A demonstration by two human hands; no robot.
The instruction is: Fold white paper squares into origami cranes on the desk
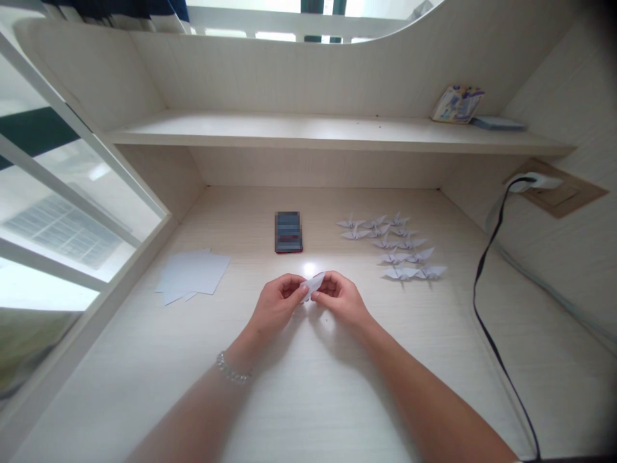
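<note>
Both of my hands meet over the middle of the pale wooden desk (308, 386). My left hand (276, 303) and my right hand (341, 298) each pinch one side of a small folded piece of white paper (313, 283), held just above the desk. A beaded bracelet (233, 372) sits on my left wrist. To the left lies a loose stack of white paper sheets (193, 273). To the right, several finished white paper cranes (393, 247) stand in rows.
A phone (288, 231) lies flat behind my hands. A black cable (486, 296) runs from a wall socket (535, 183) down the desk's right side. A shelf (289, 132) above carries a small colourful box (457, 104) and a flat pad. A window frame borders the left.
</note>
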